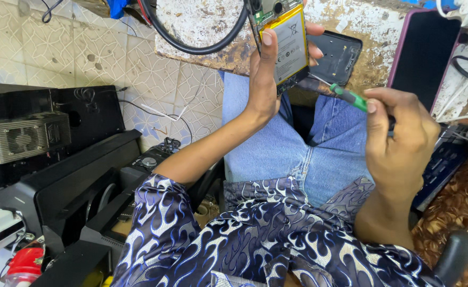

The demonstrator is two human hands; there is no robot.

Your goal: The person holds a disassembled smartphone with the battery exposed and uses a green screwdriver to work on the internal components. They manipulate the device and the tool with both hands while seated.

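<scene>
Above lap, left hand point(266, 79) raised upright

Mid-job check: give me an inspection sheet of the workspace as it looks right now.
Surface: worn, paint-flaked bench edge; patterned tile floor.
Job's things: opened phone, back off, battery showing; green-handled screwdriver, tip at the phone's lower edge.
Clutter: black back cover and dark tablet on the bench; black speaker boxes at left.
Grippers: left hand grips the phone; right hand grips the screwdriver.
Cables: black looped cable; white wires at right.
Surroundings: jeans-clad lap, patterned shirt.
</scene>
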